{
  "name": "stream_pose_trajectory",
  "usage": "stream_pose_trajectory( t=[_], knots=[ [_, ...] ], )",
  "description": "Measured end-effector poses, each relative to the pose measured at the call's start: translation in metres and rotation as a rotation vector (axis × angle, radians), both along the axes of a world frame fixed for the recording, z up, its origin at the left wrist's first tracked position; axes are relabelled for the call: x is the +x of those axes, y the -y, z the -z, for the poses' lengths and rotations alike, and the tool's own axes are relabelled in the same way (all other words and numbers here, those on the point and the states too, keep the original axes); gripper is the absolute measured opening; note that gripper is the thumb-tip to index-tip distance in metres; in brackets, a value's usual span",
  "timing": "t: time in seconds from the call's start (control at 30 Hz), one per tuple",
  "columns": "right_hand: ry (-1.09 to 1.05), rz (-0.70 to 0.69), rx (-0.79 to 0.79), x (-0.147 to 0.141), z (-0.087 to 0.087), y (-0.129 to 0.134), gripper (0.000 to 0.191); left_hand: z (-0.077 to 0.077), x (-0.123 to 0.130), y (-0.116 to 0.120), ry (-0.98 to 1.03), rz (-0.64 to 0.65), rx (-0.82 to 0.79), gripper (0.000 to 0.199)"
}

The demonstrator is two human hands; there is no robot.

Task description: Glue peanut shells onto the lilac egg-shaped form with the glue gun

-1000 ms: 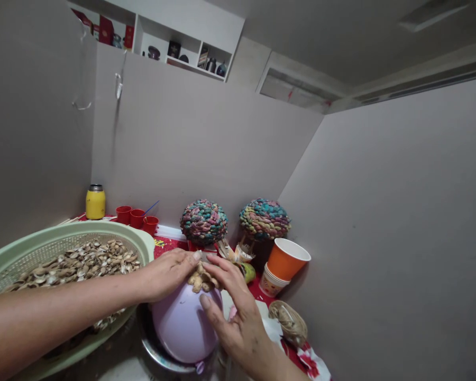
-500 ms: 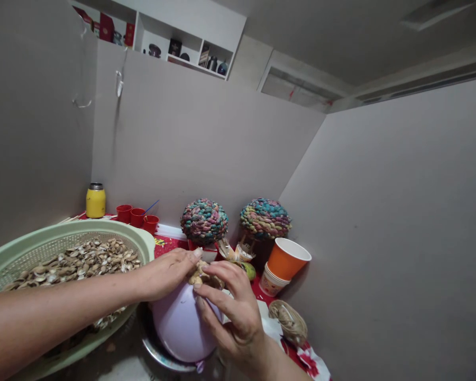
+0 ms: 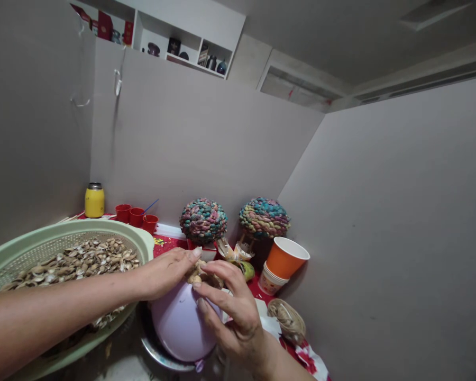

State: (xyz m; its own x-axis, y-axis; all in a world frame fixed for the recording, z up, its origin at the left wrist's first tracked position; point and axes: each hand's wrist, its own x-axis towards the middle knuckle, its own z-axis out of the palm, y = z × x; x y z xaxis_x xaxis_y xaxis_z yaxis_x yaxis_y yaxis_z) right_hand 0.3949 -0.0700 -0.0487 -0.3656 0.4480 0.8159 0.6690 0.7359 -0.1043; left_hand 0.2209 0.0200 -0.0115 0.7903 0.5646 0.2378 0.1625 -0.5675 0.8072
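Observation:
A lilac balloon [image 3: 180, 323] rests knot-down in a metal bowl [image 3: 164, 361], with tan shells [image 3: 196, 272] clustered on its top. My left hand [image 3: 168, 272] lies along the balloon's upper left side, fingers stretched out and together, fingertips by the shells. From the right, my right hand [image 3: 232, 307] bends over the balloon, its fingertips around a small shell at the cluster's near edge. Part of the cluster is hidden behind my fingers. Under my left forearm, a pale green colander [image 3: 147, 241] holds many loose shells [image 3: 99, 256].
Two shell-covered colourful domes [image 3: 203, 219] stand at the back. To the right are an orange paper cup [image 3: 280, 262] on stacked cups and a twine bundle [image 3: 287, 320]. A yellow bottle [image 3: 94, 202] and red cups [image 3: 137, 217] stand behind the colander. Grey panels [image 3: 198, 137] enclose the table.
The view has shifted very slightly. Both hands stay on the balloon in nearly the same pose, with my right fingertips at the same shell.

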Motion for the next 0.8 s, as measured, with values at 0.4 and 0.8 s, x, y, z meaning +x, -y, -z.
stream_pose_trajectory(
  t=[0.4, 0.8],
  knots=[
    [-0.121, 0.041, -0.007, 0.008, -0.003, 0.005, 0.040, -0.004, -0.002, -0.002, -0.023, 0.047, -0.132, 0.055],
    [-0.420, 0.134, -0.464, 0.017, 0.010, -0.008, 0.048, -0.022, -0.015, -0.005, -0.213, -0.052, -0.277, 0.079]
  ],
)
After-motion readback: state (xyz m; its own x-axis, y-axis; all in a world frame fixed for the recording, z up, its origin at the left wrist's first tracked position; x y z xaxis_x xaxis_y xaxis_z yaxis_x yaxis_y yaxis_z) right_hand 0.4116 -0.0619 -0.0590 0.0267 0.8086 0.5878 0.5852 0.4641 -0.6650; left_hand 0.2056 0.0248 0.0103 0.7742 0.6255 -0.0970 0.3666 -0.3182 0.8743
